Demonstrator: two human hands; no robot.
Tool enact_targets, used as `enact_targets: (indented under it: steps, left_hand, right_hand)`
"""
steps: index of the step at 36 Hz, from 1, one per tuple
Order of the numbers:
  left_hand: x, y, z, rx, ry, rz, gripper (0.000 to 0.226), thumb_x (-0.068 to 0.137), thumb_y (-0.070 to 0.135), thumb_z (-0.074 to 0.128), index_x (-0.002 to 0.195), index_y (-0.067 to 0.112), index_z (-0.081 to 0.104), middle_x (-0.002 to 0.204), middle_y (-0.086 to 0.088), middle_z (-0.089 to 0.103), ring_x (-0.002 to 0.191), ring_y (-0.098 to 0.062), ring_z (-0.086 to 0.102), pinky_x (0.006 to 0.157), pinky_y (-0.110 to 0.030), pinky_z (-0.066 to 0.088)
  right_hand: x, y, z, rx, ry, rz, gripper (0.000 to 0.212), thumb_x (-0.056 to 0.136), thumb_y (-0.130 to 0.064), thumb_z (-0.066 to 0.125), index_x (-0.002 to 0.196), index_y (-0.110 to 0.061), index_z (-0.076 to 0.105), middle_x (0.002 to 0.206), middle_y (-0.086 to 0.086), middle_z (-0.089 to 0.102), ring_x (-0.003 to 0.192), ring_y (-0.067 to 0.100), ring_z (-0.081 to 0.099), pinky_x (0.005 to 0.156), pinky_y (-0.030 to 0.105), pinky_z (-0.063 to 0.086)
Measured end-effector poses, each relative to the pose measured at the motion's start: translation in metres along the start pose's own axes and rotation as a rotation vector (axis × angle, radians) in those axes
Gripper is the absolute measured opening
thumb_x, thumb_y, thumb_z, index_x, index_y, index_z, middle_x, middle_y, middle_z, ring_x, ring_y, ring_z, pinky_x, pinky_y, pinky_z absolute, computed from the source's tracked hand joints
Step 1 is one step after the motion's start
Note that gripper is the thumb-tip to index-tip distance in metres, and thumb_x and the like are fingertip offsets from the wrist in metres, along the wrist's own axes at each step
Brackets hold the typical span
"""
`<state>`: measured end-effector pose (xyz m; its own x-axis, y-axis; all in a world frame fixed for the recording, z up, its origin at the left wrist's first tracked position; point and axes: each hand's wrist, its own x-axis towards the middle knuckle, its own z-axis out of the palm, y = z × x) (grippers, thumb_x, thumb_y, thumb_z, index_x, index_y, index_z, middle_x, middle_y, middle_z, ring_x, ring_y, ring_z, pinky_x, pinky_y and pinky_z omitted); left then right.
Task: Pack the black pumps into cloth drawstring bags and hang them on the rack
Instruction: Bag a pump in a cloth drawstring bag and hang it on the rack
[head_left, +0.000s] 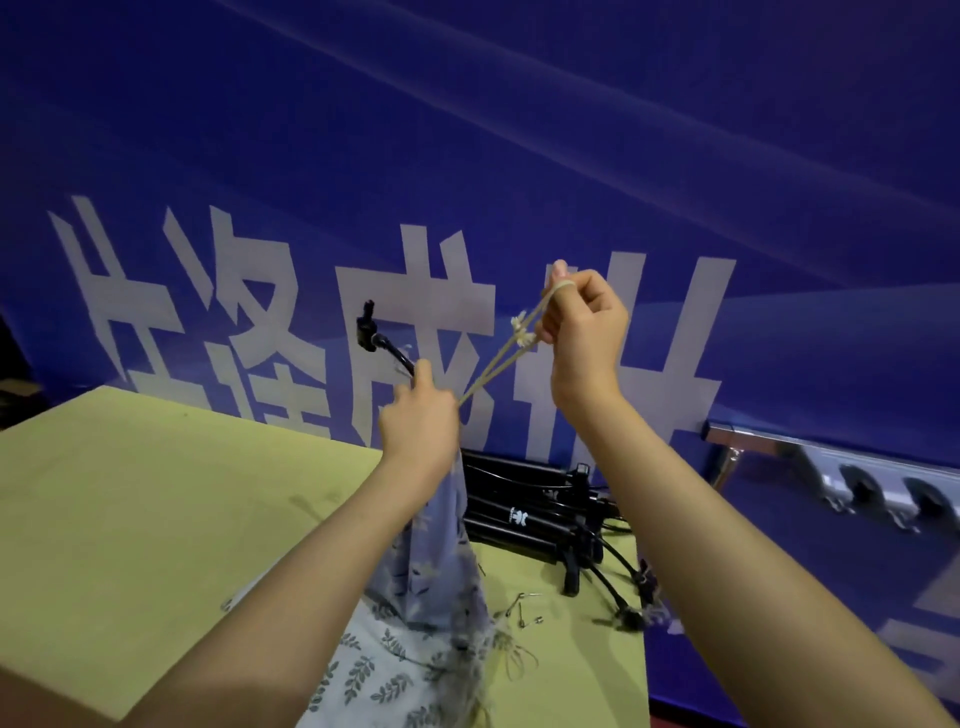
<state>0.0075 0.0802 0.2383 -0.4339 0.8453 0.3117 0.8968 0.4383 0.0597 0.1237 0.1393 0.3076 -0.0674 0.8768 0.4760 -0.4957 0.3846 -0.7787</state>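
Our left hand (418, 415) grips the gathered neck of the bag (441, 561), which hangs below it to the table (156, 493). A pump's hose (387, 345) pokes out above that hand. From the neck the cord (498, 358) runs up and right to our right hand (582, 332), which pinches its looped end. We judge we are cinching the bag. Next, pull tight and carry the loop to the rack (831, 467), lower right. More pumps (530, 514) lie beneath, between our forearms.
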Motion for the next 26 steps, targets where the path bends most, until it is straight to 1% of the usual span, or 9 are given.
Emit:
enact_targets:
  steps: [2, 4, 7, 11, 15, 17, 21, 24, 26]
  left_hand:
    - [-0.004, 0.01, -0.011, 0.005, 0.02, -0.02, 0.024, 0.095, 0.018, 0.049, 0.114, 0.009, 0.059, 0.131, -0.01, 0.033, 0.113, -0.032, 0.046, 0.066, -0.035, 0.038]
    - [-0.008, 0.024, -0.019, 0.014, 0.045, -0.02, 0.025, 0.093, 0.02, 0.051, 0.113, 0.01, 0.061, 0.131, -0.009, 0.035, 0.118, -0.03, 0.041, 0.068, -0.035, 0.038]
    - [-0.019, 0.055, -0.03, 0.021, 0.084, -0.013, 0.025, 0.093, 0.019, 0.051, 0.113, 0.01, 0.063, 0.132, -0.008, 0.037, 0.124, -0.029, 0.035, 0.076, -0.033, 0.039]
    - [-0.032, 0.095, -0.036, 0.015, 0.102, -0.002, 0.025, 0.092, 0.015, 0.05, 0.113, 0.007, 0.062, 0.13, -0.008, 0.042, 0.124, -0.029, 0.036, 0.088, -0.034, 0.041]
    - [-0.048, 0.137, -0.038, -0.005, 0.087, -0.006, 0.027, 0.091, 0.015, 0.051, 0.116, 0.007, 0.06, 0.13, -0.01, 0.042, 0.125, -0.03, 0.035, 0.093, -0.037, 0.042]
    - [-0.058, 0.158, -0.035, -0.012, 0.056, -0.007, 0.029, 0.091, 0.019, 0.053, 0.116, 0.008, 0.06, 0.13, -0.01, 0.042, 0.126, -0.031, 0.035, 0.094, -0.037, 0.043]
    - [-0.08, 0.201, -0.019, -0.009, -0.014, 0.002, 0.03, 0.092, 0.023, 0.052, 0.118, 0.009, 0.058, 0.129, -0.01, 0.043, 0.125, -0.033, 0.035, 0.095, -0.038, 0.042]
    - [-0.093, 0.227, -0.003, -0.014, -0.066, 0.013, 0.034, 0.092, 0.028, 0.052, 0.12, 0.01, 0.057, 0.13, -0.01, 0.045, 0.125, -0.033, 0.036, 0.099, -0.04, 0.037]
    - [-0.102, 0.242, 0.013, -0.03, -0.089, 0.02, 0.032, 0.092, 0.025, 0.05, 0.119, 0.011, 0.059, 0.131, -0.009, 0.047, 0.125, -0.033, 0.037, 0.101, -0.04, 0.033]
  right_hand:
    - [0.003, -0.012, -0.006, 0.016, -0.014, -0.011, 0.031, 0.095, -0.015, 0.055, 0.065, -0.011, 0.049, 0.052, -0.005, 0.043, 0.046, 0.007, 0.038, 0.046, 0.02, 0.037]
    - [0.006, -0.025, -0.016, 0.027, -0.031, -0.022, 0.031, 0.096, -0.015, 0.055, 0.065, -0.011, 0.049, 0.052, -0.003, 0.043, 0.046, 0.008, 0.038, 0.045, 0.019, 0.037]
    - [0.01, -0.048, -0.038, 0.019, -0.061, -0.045, 0.033, 0.096, -0.014, 0.055, 0.064, -0.012, 0.048, 0.05, -0.005, 0.043, 0.047, 0.008, 0.039, 0.046, 0.02, 0.038]
    - [0.013, -0.072, -0.066, 0.01, -0.098, -0.051, 0.031, 0.096, -0.015, 0.053, 0.066, -0.011, 0.049, 0.048, -0.008, 0.047, 0.046, 0.008, 0.043, 0.049, 0.022, 0.042]
    - [0.015, -0.095, -0.103, -0.019, -0.115, -0.021, 0.032, 0.095, -0.016, 0.056, 0.064, -0.012, 0.051, 0.047, -0.007, 0.046, 0.044, 0.008, 0.043, 0.05, 0.024, 0.042]
    - [0.014, -0.103, -0.123, -0.04, -0.104, 0.007, 0.031, 0.095, -0.017, 0.056, 0.065, -0.011, 0.052, 0.05, -0.004, 0.046, 0.045, 0.006, 0.044, 0.049, 0.023, 0.044]
    - [0.009, -0.108, -0.165, -0.08, -0.069, 0.083, 0.029, 0.093, -0.021, 0.059, 0.067, -0.011, 0.053, 0.055, 0.0, 0.049, 0.051, 0.012, 0.051, 0.054, 0.03, 0.051]
    - [0.005, -0.106, -0.192, -0.19, 0.007, 0.169, 0.033, 0.087, -0.03, 0.068, 0.068, -0.012, 0.048, 0.062, 0.005, 0.049, 0.058, 0.016, 0.053, 0.05, 0.026, 0.054]
    - [0.002, -0.104, -0.209, -0.258, 0.085, 0.238, 0.042, 0.081, -0.034, 0.074, 0.063, -0.012, 0.043, 0.059, 0.007, 0.044, 0.053, 0.017, 0.048, 0.045, 0.023, 0.052]
